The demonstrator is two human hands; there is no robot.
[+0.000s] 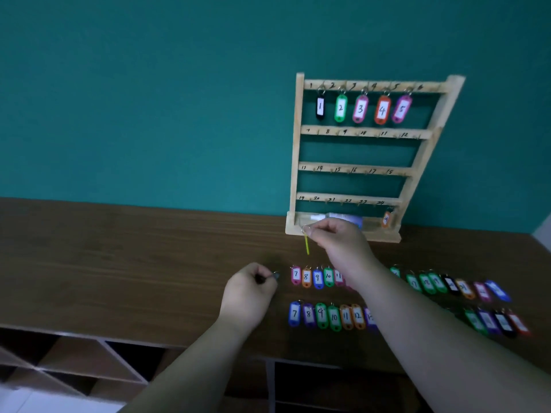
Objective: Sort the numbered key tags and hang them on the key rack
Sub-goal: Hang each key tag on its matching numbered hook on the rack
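Head view.

- Rack (354, 169): pale wood, stood upright at the back of the table (134, 263) against a teal wall (149, 99). Four rails are fitted, with hooks hand-numbered 1 to 24 in black.
- Hung tags (360, 109): five are seen on the top rail, each an oval plastic fob on a metal ring with a white paper label. They read 1 black, 2 green, 3 pink, 4 orange, 5 purple. Hook 6 is bare.
- Orange tag (386, 219): hung low at the rack's right end, under hook 24. Its number is too blurred to read.
- Back row (317, 277): tags are laid flat on the table, side by side, reading 7 pink, 8 orange, 9 blue, 10 green, 11 pink. The row is crossed by the right forearm and carried on rightward in blur.
- Front row (322, 315): laid nearer, reading 7 blue, 8 purple, 9 green, 10 green, 11 and 12 orange. The rest are blurred.
- Right hand (340, 239): raised before the rack's base. A yellow tag (306, 245) is pinched by its ring between fingertips and hangs edge-on, clear of the table.
- Left hand (247, 293): held left of the back row with fingers curled. A small dark thing (268, 277) is pinched; what it is cannot be told.
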